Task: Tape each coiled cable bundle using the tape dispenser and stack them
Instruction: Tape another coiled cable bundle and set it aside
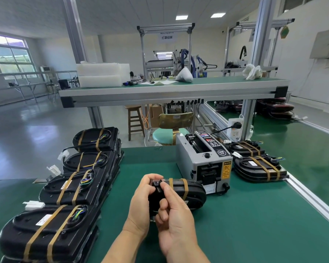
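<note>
A wooden stool [134,118] stands near a teal chair [176,120], possibly brass-backed.

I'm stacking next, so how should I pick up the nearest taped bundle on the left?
Probably from above, gripping the bundle by its two long edges between the tape bands: it lies flat atop a stack, top face clear.

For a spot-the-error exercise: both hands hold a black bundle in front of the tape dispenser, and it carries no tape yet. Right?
Not the tape. In the head view the left hand and right hand hold the black bundle in front of the tape dispenser, but two tan tape bands already wrap it.
</note>
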`<state>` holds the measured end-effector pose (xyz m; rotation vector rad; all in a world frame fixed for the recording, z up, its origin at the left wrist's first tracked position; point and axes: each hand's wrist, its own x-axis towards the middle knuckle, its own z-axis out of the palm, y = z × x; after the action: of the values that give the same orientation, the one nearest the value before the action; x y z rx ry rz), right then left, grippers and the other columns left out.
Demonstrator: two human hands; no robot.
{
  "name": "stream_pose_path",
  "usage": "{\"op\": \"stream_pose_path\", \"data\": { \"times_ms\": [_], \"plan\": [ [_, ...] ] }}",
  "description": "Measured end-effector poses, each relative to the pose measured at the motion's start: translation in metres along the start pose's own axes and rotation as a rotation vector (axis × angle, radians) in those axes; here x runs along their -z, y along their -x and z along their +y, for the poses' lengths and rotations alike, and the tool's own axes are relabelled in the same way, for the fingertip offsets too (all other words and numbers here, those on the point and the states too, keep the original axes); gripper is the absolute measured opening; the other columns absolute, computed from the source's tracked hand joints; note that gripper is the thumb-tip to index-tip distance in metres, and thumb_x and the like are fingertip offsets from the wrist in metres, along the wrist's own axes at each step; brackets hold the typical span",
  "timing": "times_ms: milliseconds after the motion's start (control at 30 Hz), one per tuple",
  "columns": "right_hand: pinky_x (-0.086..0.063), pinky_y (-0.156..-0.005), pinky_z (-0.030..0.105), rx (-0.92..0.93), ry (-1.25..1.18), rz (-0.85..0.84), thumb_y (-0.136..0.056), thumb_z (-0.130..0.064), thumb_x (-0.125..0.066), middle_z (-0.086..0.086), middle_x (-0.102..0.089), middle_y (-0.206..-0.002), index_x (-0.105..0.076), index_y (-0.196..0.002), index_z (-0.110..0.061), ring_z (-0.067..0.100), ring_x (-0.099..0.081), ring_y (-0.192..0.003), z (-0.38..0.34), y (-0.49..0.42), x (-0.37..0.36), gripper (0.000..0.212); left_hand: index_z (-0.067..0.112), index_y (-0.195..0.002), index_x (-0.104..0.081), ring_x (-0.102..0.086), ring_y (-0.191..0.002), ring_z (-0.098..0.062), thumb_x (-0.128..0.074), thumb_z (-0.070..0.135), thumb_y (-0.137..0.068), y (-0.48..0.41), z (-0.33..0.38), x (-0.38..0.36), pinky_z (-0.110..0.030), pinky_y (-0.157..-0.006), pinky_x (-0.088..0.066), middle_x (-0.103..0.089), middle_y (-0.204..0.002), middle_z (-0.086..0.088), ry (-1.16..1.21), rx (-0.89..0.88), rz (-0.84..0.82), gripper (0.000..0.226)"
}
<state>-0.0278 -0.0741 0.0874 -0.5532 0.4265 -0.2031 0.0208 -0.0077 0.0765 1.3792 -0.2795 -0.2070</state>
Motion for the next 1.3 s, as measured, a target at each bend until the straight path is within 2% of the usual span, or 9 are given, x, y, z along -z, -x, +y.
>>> {"op": "stream_pose_path", "data": {
  "times_ms": [133,233,433,633,700,867,1000,1133,1300],
  "plan": [
    [-0.02,-0.035,0.016,0.013,0.013,-0.008,-0.091,-0.011,-0.066,0.0,-0.044,-0.047,-0.081,-0.074,-0.015,0.007,-0.028,-0.032,0.002,0.0,0.001,0.023,0.013,-0.092,-0.06,-0.039,-0.035,-0.02,-0.046,0.04,-0.094,-0.003,0.001,-0.005,-0.021,-0.04,-0.032,-0.043,-0.049,-0.006,0.06,0.069,0.029,0.03],
    [-0.02,-0.036,0.017,0.018,0.028,-0.002,-0.091,-0.011,-0.066,0.0,-0.043,-0.046,-0.081,-0.074,-0.013,0.007,-0.027,-0.032,0.003,0.0,0.001,0.022,0.017,-0.088,-0.062,-0.046,-0.046,-0.015,-0.046,0.028,-0.098,-0.007,0.0,-0.009,-0.027,-0.044,-0.038,-0.051,-0.054,0.002,-0.091,-0.009,0.136,0.022],
    [-0.024,-0.035,0.017,0.076,0.165,0.035,-0.093,-0.007,-0.064,0.002,-0.046,-0.049,-0.078,-0.085,-0.008,0.008,-0.03,-0.035,0.004,-0.001,0.007,0.017,0.02,-0.096,-0.059,-0.055,-0.067,0.0,-0.043,0.012,-0.099,-0.009,-0.003,-0.008,-0.014,-0.059,-0.046,-0.062,-0.085,0.002,-0.263,-0.097,0.241,0.019],
    [-0.03,-0.036,0.017,0.299,0.309,0.105,-0.096,-0.005,-0.058,0.0,-0.049,-0.051,-0.076,-0.094,-0.009,0.008,-0.034,-0.037,-0.01,-0.018,0.021,0.019,0.023,-0.099,-0.057,-0.059,-0.092,-0.02,-0.043,0.016,-0.1,-0.008,-0.005,0.001,-0.038,-0.082,-0.049,-0.063,-0.1,-0.004,-0.304,-0.083,0.259,0.016],
    [-0.032,-0.037,0.016,0.382,0.306,0.135,-0.096,-0.003,-0.057,-0.001,-0.051,-0.052,-0.076,-0.094,-0.01,0.007,-0.037,-0.038,-0.024,-0.028,0.027,0.02,0.022,-0.099,-0.058,-0.058,-0.097,-0.018,-0.044,0.016,-0.101,-0.009,-0.005,0.003,-0.034,-0.084,-0.048,-0.063,-0.102,-0.002,-0.333,-0.089,0.265,0.016],
    [-0.03,-0.034,0.015,0.497,0.27,0.309,-0.096,-0.002,-0.057,0.002,-0.058,-0.067,-0.07,-0.093,-0.007,0.003,-0.043,-0.037,-0.07,-0.061,0.054,0.014,0.02,-0.099,-0.061,-0.056,-0.09,-0.009,-0.048,0.017,-0.1,-0.011,-0.007,0.007,-0.014,-0.072,-0.042,-0.062,-0.1,0.002,-0.363,-0.099,0.246,0.013],
    [-0.033,-0.034,0.015,0.419,0.299,0.384,-0.094,0.0,-0.059,0.005,-0.057,-0.076,-0.067,-0.093,-0.004,0.01,-0.046,-0.05,-0.093,-0.088,0.074,0.009,0.016,-0.097,-0.059,-0.056,-0.097,-0.021,-0.052,0.017,-0.099,-0.013,-0.009,0.003,-0.031,-0.083,-0.045,-0.062,-0.1,-0.003,-0.339,-0.095,0.249,0.007],
    [-0.033,-0.035,0.015,0.402,0.323,0.395,-0.092,-0.001,-0.062,0.005,-0.056,-0.068,-0.065,-0.081,-0.005,0.009,-0.045,-0.047,-0.102,-0.104,0.076,0.013,0.014,-0.095,-0.059,-0.058,-0.098,-0.022,-0.061,0.017,-0.095,-0.015,-0.012,0.005,-0.042,-0.09,-0.046,-0.064,-0.099,-0.005,-0.332,-0.079,0.253,0.003],
    [-0.034,-0.035,0.017,0.369,0.398,0.412,-0.091,-0.008,-0.067,0.005,-0.057,-0.063,-0.064,-0.072,-0.005,0.009,-0.043,-0.043,-0.11,-0.109,0.069,0.019,0.014,-0.084,-0.058,-0.055,-0.064,-0.004,-0.068,0.037,-0.071,-0.015,-0.004,0.002,-0.018,-0.059,-0.043,-0.062,-0.074,0.007,-0.351,-0.064,0.208,0.028]
  ]
}}
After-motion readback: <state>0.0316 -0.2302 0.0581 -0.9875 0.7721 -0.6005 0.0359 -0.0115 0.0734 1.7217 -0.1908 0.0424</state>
